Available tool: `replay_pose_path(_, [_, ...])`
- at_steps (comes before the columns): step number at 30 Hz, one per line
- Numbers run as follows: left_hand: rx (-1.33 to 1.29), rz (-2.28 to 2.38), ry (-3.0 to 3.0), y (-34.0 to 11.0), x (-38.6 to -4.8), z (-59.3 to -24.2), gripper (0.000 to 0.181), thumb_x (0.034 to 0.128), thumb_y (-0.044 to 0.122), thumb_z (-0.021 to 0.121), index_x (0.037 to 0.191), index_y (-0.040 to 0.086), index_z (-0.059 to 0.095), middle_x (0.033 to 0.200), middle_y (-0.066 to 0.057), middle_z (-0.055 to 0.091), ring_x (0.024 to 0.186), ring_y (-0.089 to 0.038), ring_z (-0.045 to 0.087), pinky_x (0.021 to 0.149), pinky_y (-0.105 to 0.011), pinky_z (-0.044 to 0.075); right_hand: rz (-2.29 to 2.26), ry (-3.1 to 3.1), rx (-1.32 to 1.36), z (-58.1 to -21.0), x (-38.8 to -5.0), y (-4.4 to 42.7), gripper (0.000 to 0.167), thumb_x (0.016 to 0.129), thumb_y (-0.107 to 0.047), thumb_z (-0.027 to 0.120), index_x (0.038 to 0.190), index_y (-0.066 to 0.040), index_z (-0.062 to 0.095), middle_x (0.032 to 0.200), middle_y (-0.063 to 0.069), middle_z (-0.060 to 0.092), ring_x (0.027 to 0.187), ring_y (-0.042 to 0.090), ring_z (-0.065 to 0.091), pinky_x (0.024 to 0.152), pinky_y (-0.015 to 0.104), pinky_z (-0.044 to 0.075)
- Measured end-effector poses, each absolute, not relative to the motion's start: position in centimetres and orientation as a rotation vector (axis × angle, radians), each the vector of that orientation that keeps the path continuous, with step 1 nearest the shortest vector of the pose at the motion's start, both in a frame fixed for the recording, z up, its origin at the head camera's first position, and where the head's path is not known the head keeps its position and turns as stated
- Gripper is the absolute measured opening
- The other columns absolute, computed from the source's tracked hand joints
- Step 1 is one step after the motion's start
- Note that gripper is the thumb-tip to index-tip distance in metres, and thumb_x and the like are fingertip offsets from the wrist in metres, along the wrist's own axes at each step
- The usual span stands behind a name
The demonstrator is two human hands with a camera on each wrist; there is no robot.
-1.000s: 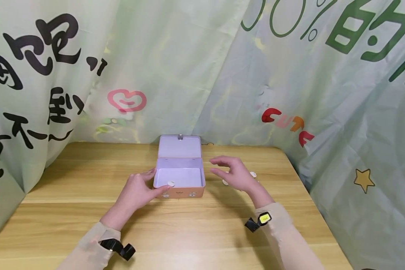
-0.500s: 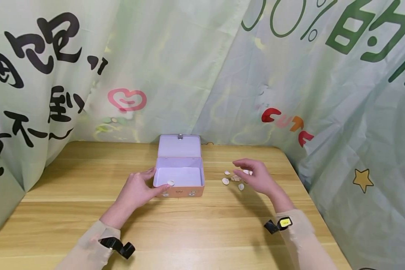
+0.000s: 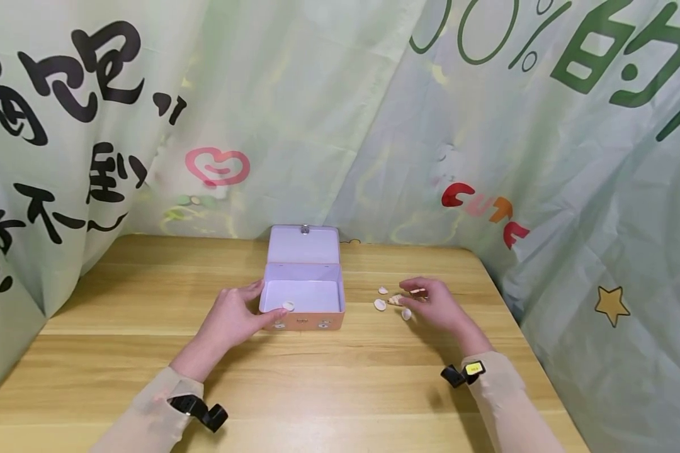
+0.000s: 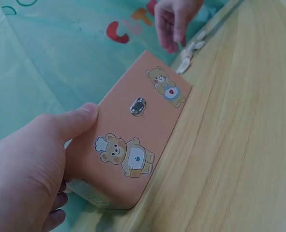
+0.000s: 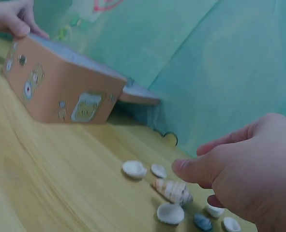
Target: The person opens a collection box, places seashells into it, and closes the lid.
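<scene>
Head view: right hand (image 3: 430, 305) is shifting from beside the box (image 3: 311, 322) to shells (image 3: 380, 305) lying right of it, so work is centring there; fingers curving loosely, seemingly gripping nothing. Left hand (image 3: 235, 314) is gripping the box. Right wrist view is showing a bluish shell (image 5: 203, 222), hidden from head.

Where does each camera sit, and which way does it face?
Head: on the head, facing forward and down at the table; left grip, right grip and both sleeves show.
Left wrist: on that wrist, facing the box; both grips show.
Right wrist: on that wrist, facing the shells; both grips show.
Both wrist views share the box and shells.
</scene>
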State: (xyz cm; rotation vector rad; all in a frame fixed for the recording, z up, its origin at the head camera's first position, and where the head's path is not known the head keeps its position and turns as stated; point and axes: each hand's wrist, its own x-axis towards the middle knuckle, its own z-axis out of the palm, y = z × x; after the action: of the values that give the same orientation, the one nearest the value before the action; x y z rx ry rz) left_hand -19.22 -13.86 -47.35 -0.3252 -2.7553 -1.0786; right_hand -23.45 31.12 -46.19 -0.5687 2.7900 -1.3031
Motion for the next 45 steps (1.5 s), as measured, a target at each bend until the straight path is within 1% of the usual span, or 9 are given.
replay_pose_path(11, [-0.336,-1.054,-2.758,-13.8,-19.2,-47.3,0.098,0.0794,0.069,0.084,0.142,-0.003,0.06,0.143,-0.02,0.059,0.048,-0.013,0.04,0.046,-0.032,0.043,-1.16,2.795,-0.556,-47.5,-24.3,31.1,0.037,0.094,-0.001,0.079,0.126,0.013,0.068,0.109,0.017,0.074,0.099,0.029,0.071,0.084,0.034,0.059])
replay_pose_path(15, [-0.342,-1.035,-2.748,-13.8,-19.2,-47.3,0.1,0.0785,0.071,0.084,0.141,-0.003,0.061,0.142,-0.02,0.06,0.057,-0.019,0.054,0.048,-0.033,0.043,-1.133,2.808,-0.563,-47.5,-24.5,31.0,0.036,0.094,-0.001,0.079,0.125,0.013,0.068,0.106,0.016,0.074,0.095,0.028,0.07,0.081,0.034,0.058])
replay_pose_path(18, [-0.337,-1.046,-2.746,-13.7,-19.2,-47.3,0.1,0.0787,0.071,0.083,0.142,-0.003,0.061,0.142,-0.019,0.06,0.057,-0.022,0.056,0.047,-0.033,0.043,-1.099,2.826,-0.565,-47.4,-24.6,30.9,0.034,0.094,0.0,0.079,0.124,0.012,0.069,0.105,0.015,0.074,0.094,0.027,0.069,0.081,0.036,0.058])
replay_pose_path(20, [-0.333,-1.059,-2.749,-13.7,-19.2,-47.3,0.099,0.0792,0.07,0.084,0.142,-0.003,0.061,0.143,-0.019,0.06,0.054,-0.019,0.053,0.047,-0.033,0.043,-1.067,2.843,-0.566,-47.4,-24.7,30.8,0.032,0.094,0.0,0.079,0.122,0.011,0.07,0.104,0.014,0.074,0.094,0.026,0.068,0.082,0.037,0.057])
replay_pose_path(22, [-0.325,-1.084,-2.757,-13.6,-19.2,-47.3,0.099,0.0795,0.07,0.083,0.143,-0.003,0.06,0.144,-0.019,0.059,0.045,-0.016,0.042,0.044,-0.032,0.042,-1.051,2.85,-0.57,-47.4,-24.8,30.7,0.029,0.094,0.0,0.078,0.121,0.01,0.071,0.103,0.012,0.072,0.092,0.025,0.067,0.081,0.037,0.057])
replay_pose_path(29, [-0.307,-1.101,-2.771,-13.6,-19.1,-47.4,0.099,0.0796,0.07,0.084,0.145,-0.001,0.059,0.147,-0.018,0.057,0.046,-0.011,0.038,0.043,-0.03,0.041,-1.055,2.856,-0.624,-47.5,-24.5,30.7,0.022,0.098,-0.002,0.075,0.118,0.007,0.073,0.101,0.008,0.065,0.09,0.022,0.061,0.077,0.033,0.054])
replay_pose_path(32, [-0.306,-1.117,-2.77,-13.6,-19.1,-47.5,0.1,0.0795,0.069,0.084,0.145,-0.002,0.058,0.147,-0.019,0.056,0.039,-0.009,0.03,0.038,-0.029,0.039,-1.08,2.882,-0.645,-47.5,-24.4,30.7,0.02,0.101,-0.005,0.073,0.119,0.003,0.074,0.104,0.007,0.064,0.094,0.022,0.061,0.081,0.034,0.055])
replay_pose_path(39, [-0.305,-1.09,-2.758,-13.8,-19.1,-47.4,0.101,0.0787,0.071,0.083,0.144,-0.001,0.059,0.145,-0.018,0.057,0.051,-0.015,0.044,0.045,-0.032,0.043,-1.138,2.907,-0.648,-46.7,-24.2,30.4,0.019,0.103,-0.005,0.069,0.12,0.003,0.073,0.106,0.007,0.066,0.095,0.024,0.064,0.084,0.04,0.056])
replay_pose_path(45, [-0.299,-1.116,-2.761,-13.7,-19.0,-47.3,0.1,0.0796,0.068,0.084,0.145,-0.002,0.058,0.147,-0.019,0.056,0.039,-0.007,0.027,0.037,-0.029,0.038,-1.2,2.879,-0.636,-45.9,-23.9,29.8,0.022,0.101,-0.006,0.073,0.122,0.002,0.072,0.105,0.007,0.071,0.098,0.027,0.07,0.087,0.043,0.059])
